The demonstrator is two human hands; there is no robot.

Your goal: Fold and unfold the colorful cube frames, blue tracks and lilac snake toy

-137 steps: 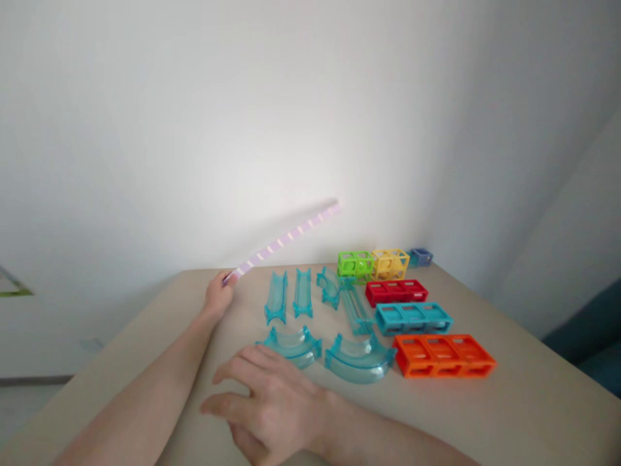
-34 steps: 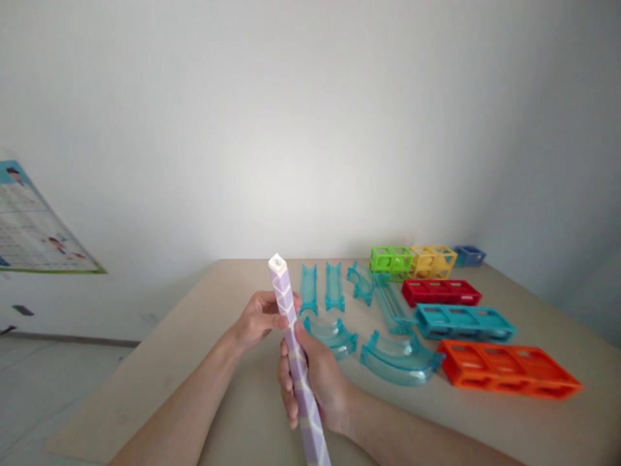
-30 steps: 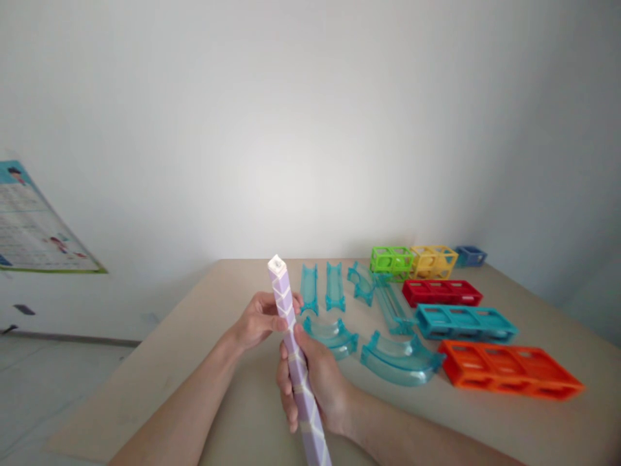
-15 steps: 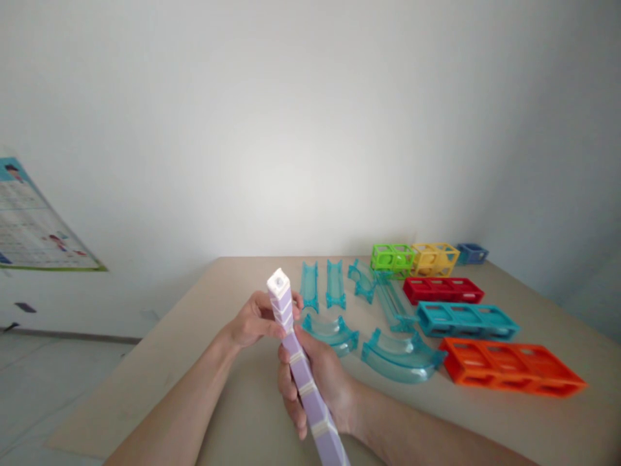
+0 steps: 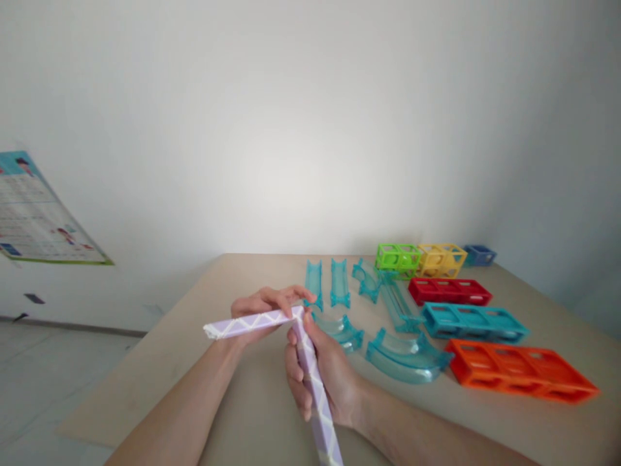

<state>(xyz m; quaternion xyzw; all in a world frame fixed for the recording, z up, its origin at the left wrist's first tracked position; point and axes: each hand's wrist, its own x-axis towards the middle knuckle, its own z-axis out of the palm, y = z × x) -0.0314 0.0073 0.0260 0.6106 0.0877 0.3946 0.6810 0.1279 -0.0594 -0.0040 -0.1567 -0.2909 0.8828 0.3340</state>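
A long purple-and-white snake puzzle is bent sharply near its far end. One short arm points left and the long arm runs down toward me and out of the bottom of the view. My right hand is wrapped around the long arm just below the bend. My left hand is closed on the short arm beside the bend, with fingers over its top; part of that hand is hidden behind the puzzle. Both hands are above the table.
Clear teal track pieces lie beyond and right of my hands, including a curved one and a straight one. Block frames stand at the right: orange, teal, red, green, yellow and blue. A poster hangs on the left wall.
The snake puzzle's far section, straight in line with the rest before, is now turned out to the left. My left hand has turned with it; my right hand keeps its grip.
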